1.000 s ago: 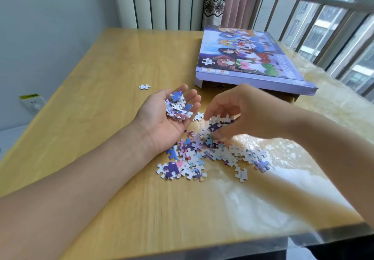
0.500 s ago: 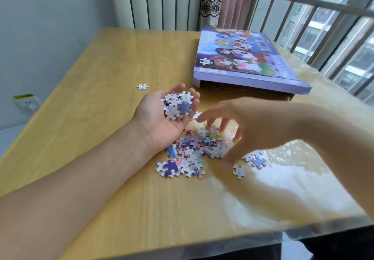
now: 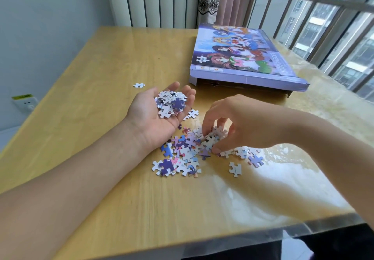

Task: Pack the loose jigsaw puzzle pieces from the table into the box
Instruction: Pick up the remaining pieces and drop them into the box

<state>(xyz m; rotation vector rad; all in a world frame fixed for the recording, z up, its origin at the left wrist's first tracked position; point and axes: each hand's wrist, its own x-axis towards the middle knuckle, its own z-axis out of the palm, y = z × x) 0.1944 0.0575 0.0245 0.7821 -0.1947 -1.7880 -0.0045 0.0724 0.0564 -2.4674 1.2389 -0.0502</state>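
Head view: gathering puzzle pieces by the handful.
The left hand (image 3: 159, 114) lies palm-up, fingers relaxed, cradling a small heap of pieces (image 3: 172, 103); the right hand (image 3: 228, 124) pinches into the loose pile (image 3: 194, 150) directly beneath it, mid-table (image 3: 101, 67). One stray piece (image 3: 139, 85) lies nearer the left edge. One box (image 3: 242, 57) sits at the far right, beyond both hands, lid propped over it.
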